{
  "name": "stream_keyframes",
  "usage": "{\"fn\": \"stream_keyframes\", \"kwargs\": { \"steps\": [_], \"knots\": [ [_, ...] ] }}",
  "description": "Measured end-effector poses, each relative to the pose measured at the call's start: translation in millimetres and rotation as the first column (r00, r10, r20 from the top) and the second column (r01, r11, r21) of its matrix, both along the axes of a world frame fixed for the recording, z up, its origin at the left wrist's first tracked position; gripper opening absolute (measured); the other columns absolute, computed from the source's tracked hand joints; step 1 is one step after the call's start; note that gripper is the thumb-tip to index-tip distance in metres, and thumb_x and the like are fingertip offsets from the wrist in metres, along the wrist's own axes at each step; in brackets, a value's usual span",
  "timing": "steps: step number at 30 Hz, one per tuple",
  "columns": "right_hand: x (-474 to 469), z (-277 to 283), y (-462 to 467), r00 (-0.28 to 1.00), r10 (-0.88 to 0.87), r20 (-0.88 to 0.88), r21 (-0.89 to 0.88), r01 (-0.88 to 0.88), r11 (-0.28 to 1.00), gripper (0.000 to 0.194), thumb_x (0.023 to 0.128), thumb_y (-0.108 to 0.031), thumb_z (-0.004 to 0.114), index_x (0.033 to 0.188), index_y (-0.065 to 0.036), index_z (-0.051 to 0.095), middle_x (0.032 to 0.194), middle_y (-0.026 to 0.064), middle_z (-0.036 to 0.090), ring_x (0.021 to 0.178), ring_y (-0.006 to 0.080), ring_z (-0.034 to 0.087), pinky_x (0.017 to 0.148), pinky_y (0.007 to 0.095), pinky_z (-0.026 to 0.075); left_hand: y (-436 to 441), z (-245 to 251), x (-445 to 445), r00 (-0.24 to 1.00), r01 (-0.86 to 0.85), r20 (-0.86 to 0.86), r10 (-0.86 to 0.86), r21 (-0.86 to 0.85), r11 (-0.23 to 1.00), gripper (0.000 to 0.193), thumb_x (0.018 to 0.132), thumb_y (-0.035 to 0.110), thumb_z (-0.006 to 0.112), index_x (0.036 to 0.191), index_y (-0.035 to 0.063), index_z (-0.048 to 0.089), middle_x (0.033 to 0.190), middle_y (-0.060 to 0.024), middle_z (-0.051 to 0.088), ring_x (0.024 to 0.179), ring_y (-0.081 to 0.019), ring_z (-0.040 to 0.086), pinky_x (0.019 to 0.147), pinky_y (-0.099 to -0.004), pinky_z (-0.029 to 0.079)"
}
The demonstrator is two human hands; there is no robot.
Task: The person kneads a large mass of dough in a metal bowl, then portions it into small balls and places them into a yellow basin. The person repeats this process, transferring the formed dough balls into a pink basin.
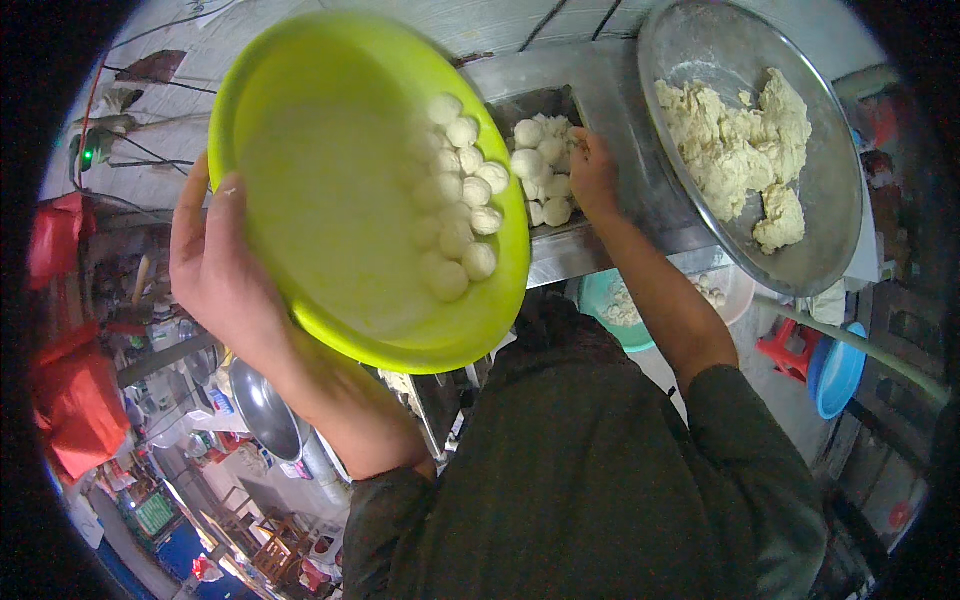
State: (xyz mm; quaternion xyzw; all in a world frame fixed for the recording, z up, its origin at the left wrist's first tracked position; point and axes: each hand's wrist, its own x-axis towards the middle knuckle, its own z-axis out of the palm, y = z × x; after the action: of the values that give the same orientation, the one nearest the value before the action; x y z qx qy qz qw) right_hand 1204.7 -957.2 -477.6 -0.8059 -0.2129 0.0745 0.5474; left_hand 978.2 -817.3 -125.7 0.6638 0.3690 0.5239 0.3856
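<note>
My left hand point(229, 262) grips the rim of a large yellow-green plastic basin point(322, 225), which is tilted with its right edge low. Several floury white dough balls point(476, 191) lie bunched along that right side. Just past the rim, a rectangular metal opening point(544, 101) in the counter holds more white dough balls point(527, 163). At the right side of this heap is my right hand point(592, 169), its fingers bent at the balls; whether it holds one cannot be made out.
A big steel bowl point(690, 37) with rough pale dough point(720, 142) stands on the steel counter point(626, 97) at the right. Below the counter are a green basin point(637, 343) and a pinkish basin point(742, 289) with pale pieces. A red stool point(787, 349) and blue basin point(840, 371) are farther right.
</note>
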Motion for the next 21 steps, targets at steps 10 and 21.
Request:
{"fn": "stream_keyframes", "kwargs": {
  "steps": [10,21],
  "knots": [
    [-93,73,58,0.806,0.454,0.380,0.027,-0.501,0.865,0.036,0.083,-0.016,0.073,0.118,-0.008,0.065,0.126,0.0149,0.064,0.121,0.0369,0.058,0.105,0.0468,0.046,-2,4,2,0.999,-0.042,-0.029,0.041,-0.021,0.999,0.036,0.093,0.004,0.066,0.126,-0.0107,0.066,0.105,-0.0160,0.075,0.088,-0.0164,0.071,0.080,-0.0257,0.055],
    [-62,24,36,0.866,0.420,0.271,-0.088,-0.413,0.907,0.056,0.083,-0.025,0.077,0.129,-0.007,0.052,0.115,0.0202,0.065,0.100,0.0427,0.066,0.086,0.0542,0.054,-1,0,-12,0.999,-0.045,0.018,0.046,-0.043,0.998,0.035,0.093,0.003,0.065,0.126,-0.0100,0.067,0.103,-0.0156,0.075,0.085,-0.0152,0.071,0.077,-0.0248,0.055]
  ]
}}
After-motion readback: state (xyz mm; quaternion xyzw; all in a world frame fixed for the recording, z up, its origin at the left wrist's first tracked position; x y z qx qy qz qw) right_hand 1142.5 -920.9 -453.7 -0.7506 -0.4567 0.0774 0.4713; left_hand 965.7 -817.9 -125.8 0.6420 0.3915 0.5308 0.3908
